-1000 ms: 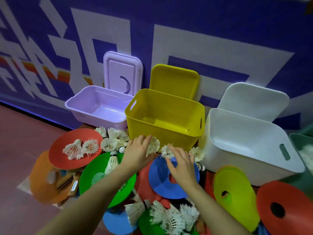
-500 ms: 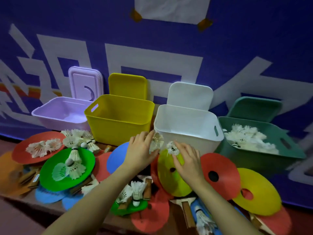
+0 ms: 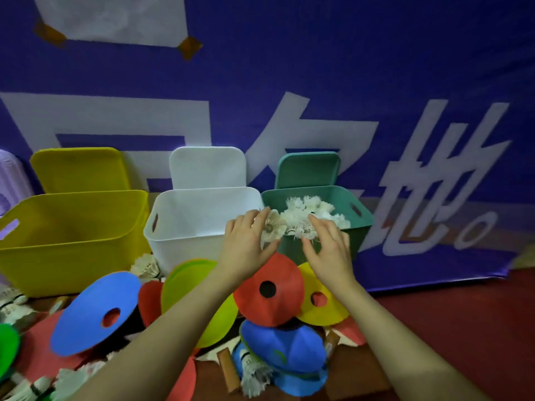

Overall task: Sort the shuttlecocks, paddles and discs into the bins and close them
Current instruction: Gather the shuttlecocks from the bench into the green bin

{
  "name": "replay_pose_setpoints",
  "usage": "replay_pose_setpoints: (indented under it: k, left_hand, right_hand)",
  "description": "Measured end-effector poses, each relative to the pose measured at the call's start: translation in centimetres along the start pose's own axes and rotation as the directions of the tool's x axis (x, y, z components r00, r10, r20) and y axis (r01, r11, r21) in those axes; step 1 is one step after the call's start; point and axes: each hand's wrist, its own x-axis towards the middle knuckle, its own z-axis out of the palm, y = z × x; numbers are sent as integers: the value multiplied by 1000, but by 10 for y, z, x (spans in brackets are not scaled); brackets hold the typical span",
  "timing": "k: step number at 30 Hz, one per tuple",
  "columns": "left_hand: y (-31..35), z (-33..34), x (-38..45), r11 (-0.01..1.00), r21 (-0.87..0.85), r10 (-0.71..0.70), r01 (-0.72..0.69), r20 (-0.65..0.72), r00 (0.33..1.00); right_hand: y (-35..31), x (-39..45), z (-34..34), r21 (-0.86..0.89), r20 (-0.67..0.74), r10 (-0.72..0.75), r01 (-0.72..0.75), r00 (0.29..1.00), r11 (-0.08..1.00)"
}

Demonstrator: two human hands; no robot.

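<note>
Three smooth plastic bins show whole: yellow (image 3: 72, 227), white (image 3: 199, 218), green (image 3: 356, 224). The left hand (image 3: 246, 247) grips a feathery shuttlecock (image 3: 272, 227); the right hand (image 3: 327, 247) pinches another shuttlecock (image 3: 301, 230) at the green bin's rim.

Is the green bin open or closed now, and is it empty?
Open and not empty. The green bin has its lid standing upright behind it, and white shuttlecocks are piled inside.

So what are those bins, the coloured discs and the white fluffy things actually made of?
The green bin and white bin look like moulded matte plastic, with rounded rims and cut-out handles. The red disc and blue disc seem soft, flexible plastic or rubber, since they bend and dome. The shuttlecocks look feathered, perhaps with cork bases, though synthetic is possible.
</note>
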Motion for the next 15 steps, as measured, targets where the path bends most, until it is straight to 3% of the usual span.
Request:
replay_pose_setpoints:
  k: [7, 15]
  left_hand:
    - [29, 49, 76, 993, -85, 86, -84, 22, 996]
    - [45, 109, 146, 976, -206, 101, -65, 173, 980]
  right_hand:
    - [59, 61, -20, -122, 16, 63, -60, 998, 991]
    - [122, 114, -13, -235, 97, 214, -187, 972, 954]
